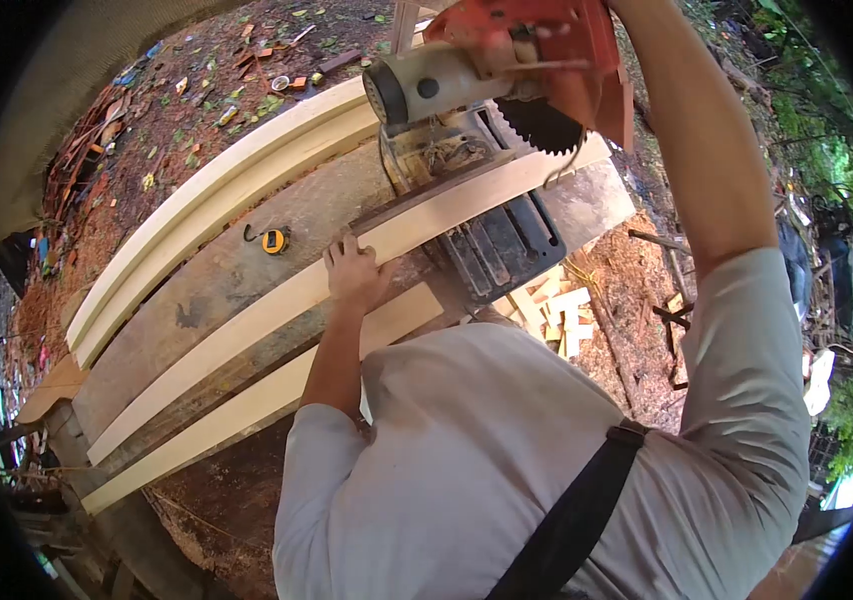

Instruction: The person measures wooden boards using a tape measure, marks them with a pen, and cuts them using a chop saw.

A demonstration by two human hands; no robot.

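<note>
My left hand (355,272) lies on a long pale board (277,308), its fingers spread over the board's far edge. The board runs across the dark base (502,248) of a miter saw. Above its right part hangs the toothed saw blade (544,125), raised clear of the wood, under a red guard (572,50) and a pale motor housing (447,85). My right arm reaches up to the top of the saw; the right hand is outside the frame. A yellow tape measure (275,241) rests on the bench beyond the board.
More long boards lie along the far side (217,190) and near side (247,398) of the wooden bench (212,265). Offcuts (559,312) are piled on the ground beside the saw. Debris and sawdust cover the ground; plants stand at the right.
</note>
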